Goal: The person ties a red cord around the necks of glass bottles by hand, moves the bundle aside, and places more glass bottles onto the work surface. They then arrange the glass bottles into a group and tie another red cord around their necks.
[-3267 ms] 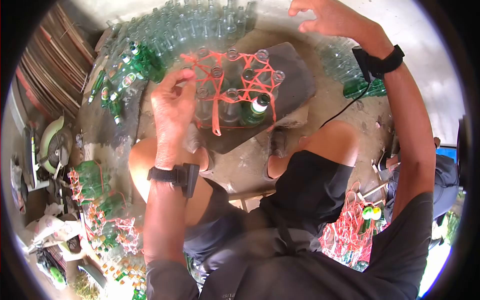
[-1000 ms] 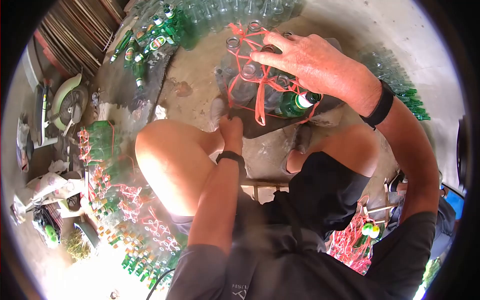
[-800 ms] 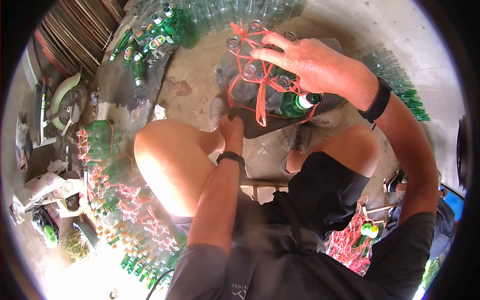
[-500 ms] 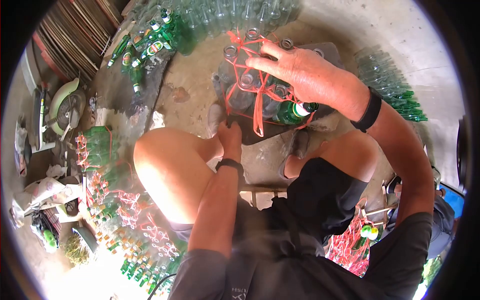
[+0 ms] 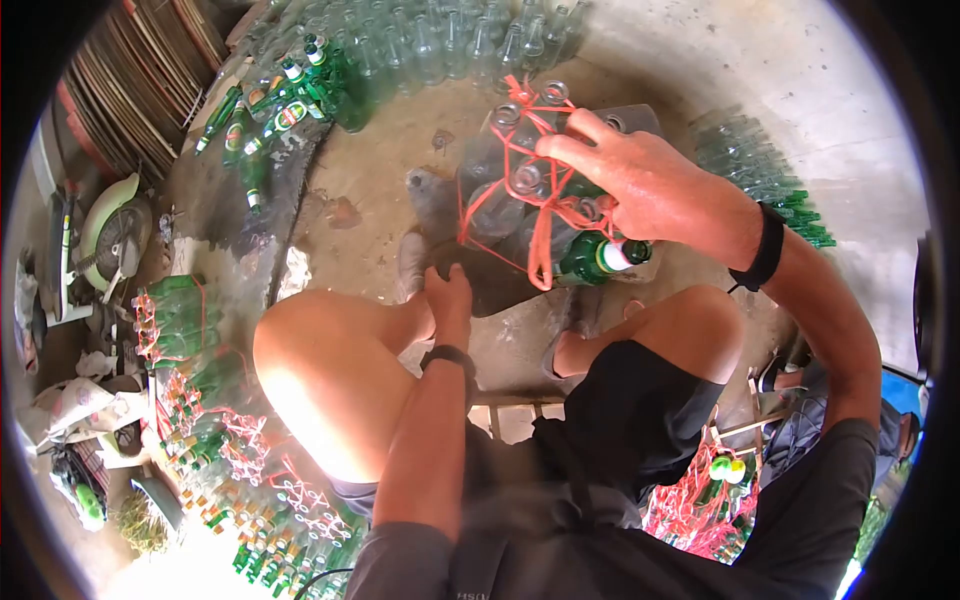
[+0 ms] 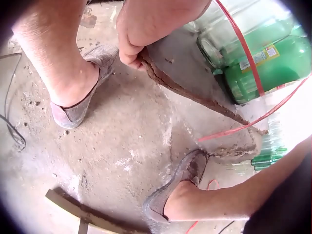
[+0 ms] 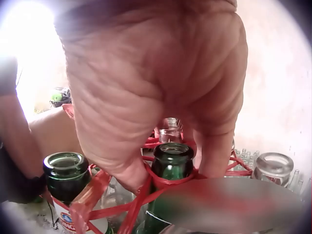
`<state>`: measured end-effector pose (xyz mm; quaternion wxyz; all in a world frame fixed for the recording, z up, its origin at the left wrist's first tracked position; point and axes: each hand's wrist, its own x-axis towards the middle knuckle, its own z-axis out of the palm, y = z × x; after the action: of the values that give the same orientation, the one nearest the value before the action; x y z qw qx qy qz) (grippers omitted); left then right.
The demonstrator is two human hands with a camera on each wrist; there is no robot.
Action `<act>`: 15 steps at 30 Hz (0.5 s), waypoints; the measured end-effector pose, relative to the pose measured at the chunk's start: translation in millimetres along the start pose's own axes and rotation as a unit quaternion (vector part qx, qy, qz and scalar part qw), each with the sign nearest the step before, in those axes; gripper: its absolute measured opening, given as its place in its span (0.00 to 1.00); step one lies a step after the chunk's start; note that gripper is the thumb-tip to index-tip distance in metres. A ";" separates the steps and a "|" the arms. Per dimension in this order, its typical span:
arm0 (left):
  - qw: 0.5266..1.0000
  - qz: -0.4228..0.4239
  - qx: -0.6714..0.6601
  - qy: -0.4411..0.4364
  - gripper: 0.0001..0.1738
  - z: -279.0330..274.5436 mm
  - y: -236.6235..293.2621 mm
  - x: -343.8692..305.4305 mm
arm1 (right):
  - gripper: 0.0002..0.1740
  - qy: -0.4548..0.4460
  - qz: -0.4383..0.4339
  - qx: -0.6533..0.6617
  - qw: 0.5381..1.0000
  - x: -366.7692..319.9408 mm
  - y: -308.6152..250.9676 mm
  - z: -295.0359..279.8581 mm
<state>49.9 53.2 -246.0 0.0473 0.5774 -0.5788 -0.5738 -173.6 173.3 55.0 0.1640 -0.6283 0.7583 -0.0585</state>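
Observation:
A bundle of glass bottles, mostly clear with a green bottle (image 5: pixel 595 258) at the front right, is laced together with red plastic twine (image 5: pixel 541 240). My right hand (image 5: pixel 660 190) reaches over the bundle from the right and grips it from above. In the right wrist view, its fingers hold around a green bottle neck (image 7: pixel 171 163) among the twine. Low at the left, my left hand (image 5: pixel 448 300) pinches the rough edge of a dark flat board (image 6: pixel 180 53). Bottle bases lean over that board in the left wrist view, showing the bundle tilted.
Rows of clear bottles (image 5: pixel 450 45) stand at the back by the wall. Loose green bottles (image 5: pixel 290 115) lie at the back left, more bottles (image 5: pixel 745 155) lie at the right. Tied bundles (image 5: pixel 180 315) stand at the left. My shoes (image 6: pixel 178 187) flank the board's near edge.
My right hand has come down from the raised position onto the bundle, and my left has dropped to the board's edge. Lately the bundle has shifted right and tilted, baring the board's left part.

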 end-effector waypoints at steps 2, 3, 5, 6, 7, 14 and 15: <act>1.000 -0.016 0.005 0.012 0.25 1.6 -4.2 4.7 | 0.40 -0.023 0.032 0.024 0.999 -11.0 6.9 -7.8; 1.000 0.004 0.011 0.028 0.27 2.8 -7.5 5.7 | 0.40 -0.023 0.033 0.023 0.999 -17.6 11.2 -8.5; 0.999 0.026 0.016 0.040 0.29 8.1 -12.0 9.1 | 0.41 -0.033 0.070 -0.005 0.997 -33.4 19.1 -11.1; 0.998 0.034 0.032 0.041 0.33 6.2 -4.2 3.3 | 0.44 -0.042 0.099 0.005 0.994 -41.8 19.1 -14.7; 0.997 0.041 0.048 0.039 0.38 6.1 0.5 -0.6 | 0.44 -0.044 0.103 0.005 0.994 -51.1 22.9 -16.1; 0.985 0.045 0.134 0.095 0.41 15.3 19.4 -3.7 | 0.40 0.052 0.215 0.031 0.975 -124.8 61.0 -17.3; 0.981 0.064 0.140 0.115 0.40 16.8 18.2 -6.4 | 0.40 0.052 0.224 0.031 0.973 -136.5 66.0 -16.6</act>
<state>28.7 62.2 -234.7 0.0681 0.6023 -0.6799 -0.4127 -219.1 317.4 75.1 0.1522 -0.4328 0.8853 -0.0764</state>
